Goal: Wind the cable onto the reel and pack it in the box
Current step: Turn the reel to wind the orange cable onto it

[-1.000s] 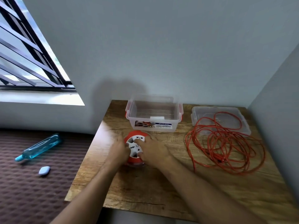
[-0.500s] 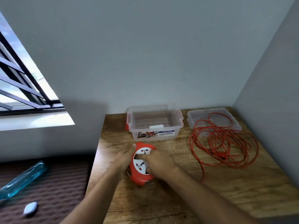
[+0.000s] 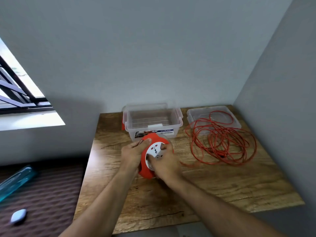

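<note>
Holding the reel (image 3: 154,158) tilted above the bench (image 3: 222,182) at frame centre, the left hand (image 3: 132,154) has its grip around the red rim while the right hand (image 3: 166,165) grips the white face. The cable (image 3: 222,142) lies loosely coiled at right, partly over the lid (image 3: 193,113). The open box (image 3: 152,120) stands just behind the reel.

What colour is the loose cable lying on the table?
The cable is orange-red, seen in the head view.
</note>
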